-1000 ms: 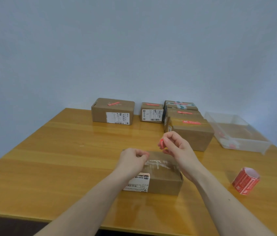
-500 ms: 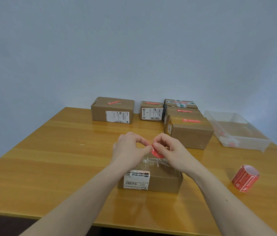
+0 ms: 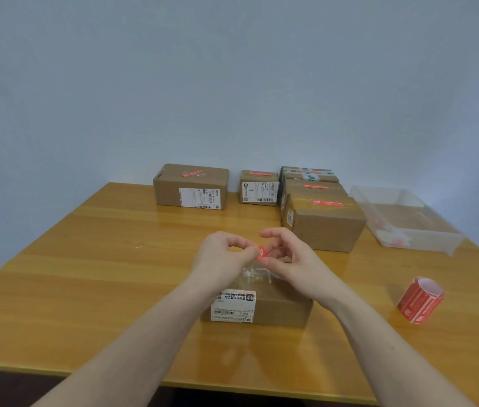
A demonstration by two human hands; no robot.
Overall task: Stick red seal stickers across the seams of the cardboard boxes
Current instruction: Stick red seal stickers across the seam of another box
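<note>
A small cardboard box with a white label on its front sits at the near middle of the table, clear tape along its top seam. Above it my left hand and my right hand meet, both pinching a small red seal sticker between their fingertips. The sticker hangs a little above the box top, apart from it. A roll of red seal stickers lies on the table to the right.
Several cardboard boxes with red stickers on top stand at the back: one at the left, a small one, and a cluster at the right. A clear plastic tray sits far right on the wooden table.
My right hand brought the red sticker leftward to my left hand, which rose off the box. Both hands now pinch the sticker over the box.
</note>
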